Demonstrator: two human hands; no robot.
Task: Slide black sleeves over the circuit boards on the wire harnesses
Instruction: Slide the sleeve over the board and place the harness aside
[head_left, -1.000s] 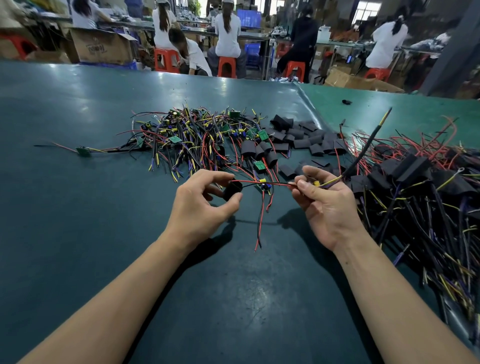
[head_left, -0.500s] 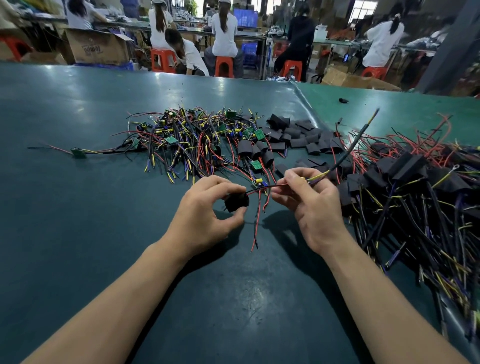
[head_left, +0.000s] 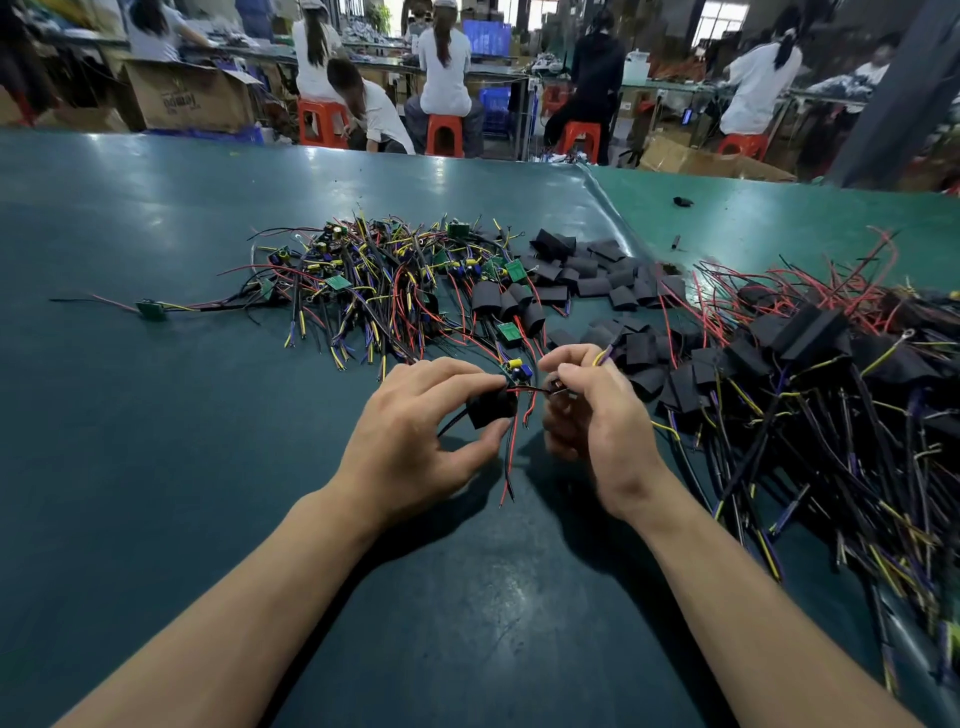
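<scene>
Left hand (head_left: 415, 436) pinched a black sleeve (head_left: 491, 408); right hand (head_left: 597, 410) gripped the wires. A sleeved pile (head_left: 810, 364) lay right. Bare boards (head_left: 389, 280) remained.

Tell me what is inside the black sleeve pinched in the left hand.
Red and black wires run through the black sleeve held by the left hand. The circuit board sits just outside its upper end. Whatever else lies inside is hidden by the sleeve wall.
</scene>
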